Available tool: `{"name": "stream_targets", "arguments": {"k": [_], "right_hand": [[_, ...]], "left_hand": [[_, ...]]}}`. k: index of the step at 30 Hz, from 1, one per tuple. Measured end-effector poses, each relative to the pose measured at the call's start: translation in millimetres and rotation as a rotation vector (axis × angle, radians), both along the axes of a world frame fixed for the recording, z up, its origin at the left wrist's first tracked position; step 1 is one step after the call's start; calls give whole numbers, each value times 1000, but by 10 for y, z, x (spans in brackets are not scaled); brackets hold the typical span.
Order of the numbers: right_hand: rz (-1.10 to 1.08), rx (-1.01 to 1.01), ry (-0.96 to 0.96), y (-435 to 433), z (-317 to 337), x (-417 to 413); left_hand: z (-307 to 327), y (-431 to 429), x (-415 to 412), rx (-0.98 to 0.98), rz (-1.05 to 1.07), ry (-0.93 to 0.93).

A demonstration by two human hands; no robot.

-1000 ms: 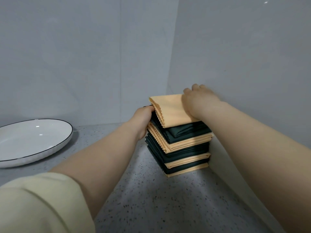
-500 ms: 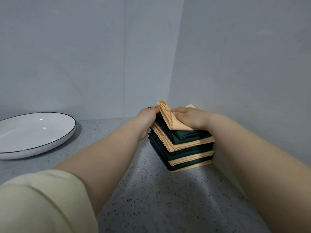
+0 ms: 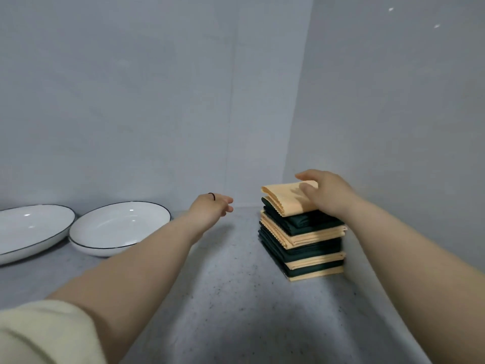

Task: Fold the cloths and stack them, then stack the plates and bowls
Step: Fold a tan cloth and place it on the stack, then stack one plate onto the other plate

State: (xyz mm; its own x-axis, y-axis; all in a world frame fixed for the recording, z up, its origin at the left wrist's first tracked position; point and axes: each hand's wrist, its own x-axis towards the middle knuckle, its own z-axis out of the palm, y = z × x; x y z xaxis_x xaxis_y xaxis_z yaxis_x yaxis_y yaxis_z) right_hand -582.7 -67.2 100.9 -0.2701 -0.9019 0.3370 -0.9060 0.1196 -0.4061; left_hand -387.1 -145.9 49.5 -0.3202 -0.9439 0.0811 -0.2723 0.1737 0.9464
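**Item 1. Stack of folded cloths**: right of centre in the frame, on the speckled grey counter. Orange and dark green layers alternate. The pile is tucked into the corner with its far side against the right-hand wall, which probably helps keep it square. The edges line up only roughly.

**Item 2. Top orange cloth**: folded, lying on top of the pile, its scalloped edge towards the left of the frame. The fold looks loose and puffed on that side.

**Item 3. Right hand**: laid over the right part of the top cloth, fingers fairly straight, thumb resting on the fabric. It presses rather than grips, apparently to flatten the fold and steady the pile. Whether any fingertip hooks the far edge cannot be told.

**Item 4. Left hand**: centre of the frame, in the air above the counter, between the bowl and the pile and touching neither. Its fingers are loosely extended and hold nothing. A dark band sits on it. It looks free for the dishes.

**Item 5. Bowl**: left of centre, white with a black rim, shallow. Only glints of light show inside.

**Item 6. Plate**: far left, cut by the frame edge, same pattern. Nothing shows on it. Its rim is just beside the bowl's, and contact cannot be told. The dishes are not yet stacked.

**Status:** the cloth stage appears nearly complete.
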Motion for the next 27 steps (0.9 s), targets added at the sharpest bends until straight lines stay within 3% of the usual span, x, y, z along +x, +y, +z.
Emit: {"name": "stream_targets", "arguments": {"k": [9, 15, 19, 27], "right_hand": [[105, 50, -21, 722, -182, 1017], [183, 139, -200, 1090, -792, 1908], [230, 154, -257, 1240, -1030, 2318], [186, 102, -478, 920, -1187, 2616]], "left_hand": [[-145, 873, 1498, -144, -14, -355], [-560, 1425, 2591, -246, 157, -825], [-810, 1577, 2991, -322, 277, -854], [-867, 1508, 2968, -483, 256, -999]]}}
